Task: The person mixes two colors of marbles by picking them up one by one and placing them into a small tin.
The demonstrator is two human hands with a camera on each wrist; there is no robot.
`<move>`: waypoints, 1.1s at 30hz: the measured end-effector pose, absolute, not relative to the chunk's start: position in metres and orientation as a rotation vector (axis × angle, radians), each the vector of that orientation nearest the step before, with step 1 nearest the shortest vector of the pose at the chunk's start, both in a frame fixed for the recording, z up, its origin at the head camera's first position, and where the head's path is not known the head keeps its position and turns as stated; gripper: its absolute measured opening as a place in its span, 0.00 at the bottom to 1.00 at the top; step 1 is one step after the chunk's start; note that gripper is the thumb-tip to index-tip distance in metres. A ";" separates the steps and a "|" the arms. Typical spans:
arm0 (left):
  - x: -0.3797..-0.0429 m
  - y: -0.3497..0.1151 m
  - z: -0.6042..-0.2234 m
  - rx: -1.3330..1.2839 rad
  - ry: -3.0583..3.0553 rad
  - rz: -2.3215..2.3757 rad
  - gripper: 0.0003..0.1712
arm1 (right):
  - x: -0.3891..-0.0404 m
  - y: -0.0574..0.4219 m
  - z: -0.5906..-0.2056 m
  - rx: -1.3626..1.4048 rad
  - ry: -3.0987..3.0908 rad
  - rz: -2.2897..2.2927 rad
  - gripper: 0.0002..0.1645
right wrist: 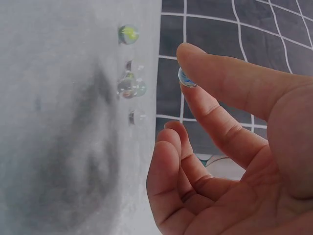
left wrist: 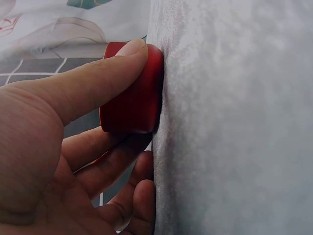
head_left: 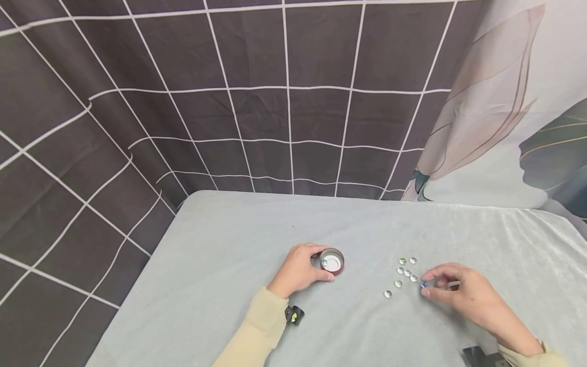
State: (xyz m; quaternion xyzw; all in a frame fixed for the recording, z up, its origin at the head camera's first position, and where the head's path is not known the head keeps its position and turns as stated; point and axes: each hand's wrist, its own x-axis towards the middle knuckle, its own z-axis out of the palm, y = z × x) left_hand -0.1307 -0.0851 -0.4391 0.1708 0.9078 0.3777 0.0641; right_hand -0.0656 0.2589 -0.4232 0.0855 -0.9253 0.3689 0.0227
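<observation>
My left hand [head_left: 300,269] grips a small round red cup [head_left: 338,270] between thumb and fingers, and the cup stands on the cloth. In the left wrist view its red wall [left wrist: 134,98] shows under the thumb. Inside the cup, near its left side, lies a small clear marble [head_left: 325,263]. To the right, my right hand [head_left: 472,293] pinches a blue marble [right wrist: 185,78] between thumb and index finger; the right wrist view shows it raised off the cloth. Just left of that hand several clear and greenish glass marbles [head_left: 407,273] lie loosely scattered.
A pale grey velvety cloth [head_left: 229,229] covers the table. Behind it hangs a dark curtain with a white grid [head_left: 316,117], and a floral curtain [head_left: 500,117] hangs at the right. Each wrist wears a black camera mount [head_left: 295,314].
</observation>
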 end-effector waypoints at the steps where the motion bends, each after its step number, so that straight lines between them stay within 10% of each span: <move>1: -0.130 -0.085 -0.439 0.517 2.741 1.140 0.34 | -0.066 0.258 -0.423 0.280 -2.855 1.144 0.12; 33: -0.129 -0.085 -0.436 0.496 2.731 1.138 0.33 | -0.077 0.227 -0.408 0.241 -2.789 1.111 0.13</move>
